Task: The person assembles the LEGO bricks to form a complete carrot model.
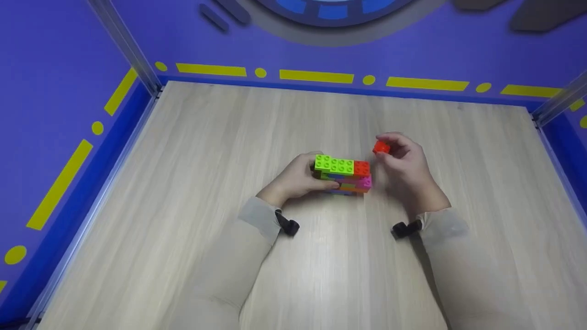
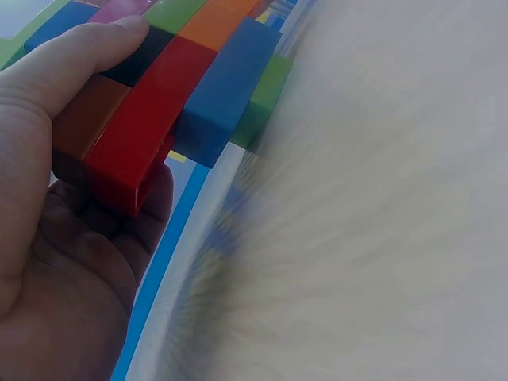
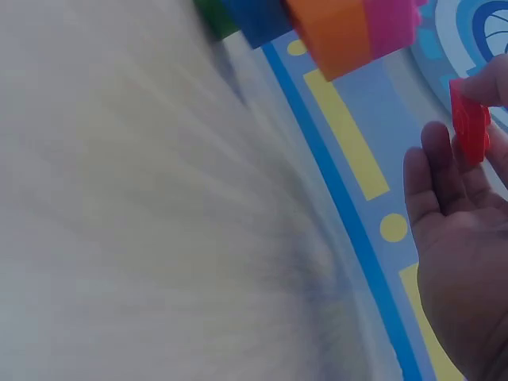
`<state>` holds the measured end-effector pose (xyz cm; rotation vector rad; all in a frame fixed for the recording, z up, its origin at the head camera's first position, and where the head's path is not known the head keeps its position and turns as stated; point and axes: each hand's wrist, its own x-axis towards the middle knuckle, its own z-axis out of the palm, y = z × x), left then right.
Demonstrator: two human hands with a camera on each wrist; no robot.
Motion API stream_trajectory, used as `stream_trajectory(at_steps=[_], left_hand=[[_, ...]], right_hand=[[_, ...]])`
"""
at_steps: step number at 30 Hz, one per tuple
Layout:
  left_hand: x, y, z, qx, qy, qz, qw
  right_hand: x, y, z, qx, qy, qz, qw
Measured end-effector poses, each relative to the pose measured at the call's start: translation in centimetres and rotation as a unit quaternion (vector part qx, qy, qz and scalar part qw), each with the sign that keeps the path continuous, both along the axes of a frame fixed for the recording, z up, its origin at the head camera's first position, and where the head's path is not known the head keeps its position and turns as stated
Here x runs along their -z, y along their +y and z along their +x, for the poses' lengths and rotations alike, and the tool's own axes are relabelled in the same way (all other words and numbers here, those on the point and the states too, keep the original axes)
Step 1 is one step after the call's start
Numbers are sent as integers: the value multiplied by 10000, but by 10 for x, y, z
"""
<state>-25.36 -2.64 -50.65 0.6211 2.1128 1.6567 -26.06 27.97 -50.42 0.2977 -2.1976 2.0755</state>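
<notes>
A wall of stacked toy building bricks stands near the middle of the table, its top row lime green with a red brick at the right end. My left hand grips its left end, thumb on the near side; the far fingers are mostly hidden. In the left wrist view the left hand holds bricks in brown, red, black, blue, orange and green. Right of the wall, my right hand pinches a loose red brick between thumb and fingers, apart from the stack. The right wrist view shows this red brick tilted.
The light wooden table reaches to blue walls with yellow markings at the back and sides. Metal posts stand at its back corners. A black strap piece sits at each wrist.
</notes>
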Motion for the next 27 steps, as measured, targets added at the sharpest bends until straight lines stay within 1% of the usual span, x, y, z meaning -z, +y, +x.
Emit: stream_trajectory(at_steps=[3,6,9,11,13,16,18,21,27], left_hand=[[0,0,0,-9,-9,0,10000],[0,0,0,-25,22,-16,10000],[0,0,0,-17,39,-12,10000],[0,0,0,-20,44,-32,10000],[0,1,0,-32,36,-54,10000],[1,1,0,-77,26,-85,9999],[1,1,0,-93,21,-92,9999],[1,1,1,-84,46,-96,9999],[0,1,1,-48,118,-101,9999]], right_hand=[[-4,0,2,-198,-96,-371,9991],[-8,1,5,-634,-53,-677,9957],[-12,0,8,-1270,-10,-998,9869],[-15,-1,9,-1657,23,-1093,9801],[-17,-2,10,-1957,73,-1138,9740],[-20,-3,12,-2281,176,-1167,9665],[-21,-3,13,-2442,242,-1170,9623],[-23,-2,14,-2536,340,-1069,9608],[-26,-1,17,-2456,345,-637,9667]])
